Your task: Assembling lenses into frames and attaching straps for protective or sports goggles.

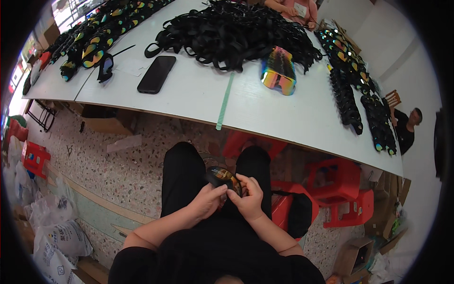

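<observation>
Over my lap, between my knees, I hold a pair of goggles (221, 175) with a dark frame and a shiny amber-tinted lens. My left hand (207, 199) grips the left and lower side, thumb on top. On the right edge, the fingers and thumb of my right hand (249, 196) are closed too. Parts of the frame are hidden by my fingers. On the white table (189, 94) ahead lie a heap of black straps (227, 35), a stack of rainbow mirrored lenses (279, 71) and a loose dark goggle frame (105, 68).
A black phone (156, 75) and a green notched strip (225, 102) lie on the table. Rows of finished-looking goggles (94, 47) line the left; more goggles (347, 99) line the right. Red stools (333, 179) stand below. A co-worker (300, 12) is across the table; another person (406, 128) is at right.
</observation>
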